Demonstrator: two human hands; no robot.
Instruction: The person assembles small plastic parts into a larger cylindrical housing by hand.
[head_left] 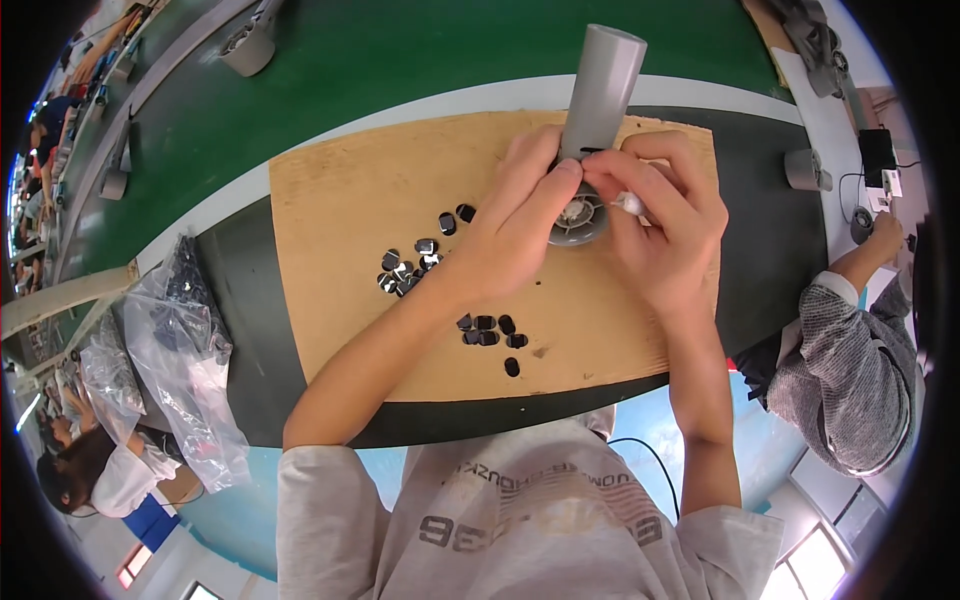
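Observation:
A grey hair dryer housing (pixel 603 90) stands over the cardboard, its tube pointing away from me and a round ribbed opening (pixel 577 212) showing below my fingers. My left hand (pixel 515 215) is closed round the left side of the housing, thumb near the join. The thumb and fingertips of my right hand (pixel 665 215) pinch at a small black piece (pixel 592 150) against the tube. Something small and white (pixel 629 203) sits within the curled fingers of that hand; its kind is unclear. Several black oval pieces (pixel 427 246) lie loose to the left, and more black pieces (pixel 486 323) lie nearer me.
The cardboard sheet (pixel 340 210) covers part of the dark worktop (pixel 245 300). Clear plastic bags (pixel 180 350) hang at the left edge. Beyond runs a green conveyor belt (pixel 400 50) with a similar grey housing (pixel 247 50). Another person's sleeve (pixel 850 370) is at the right.

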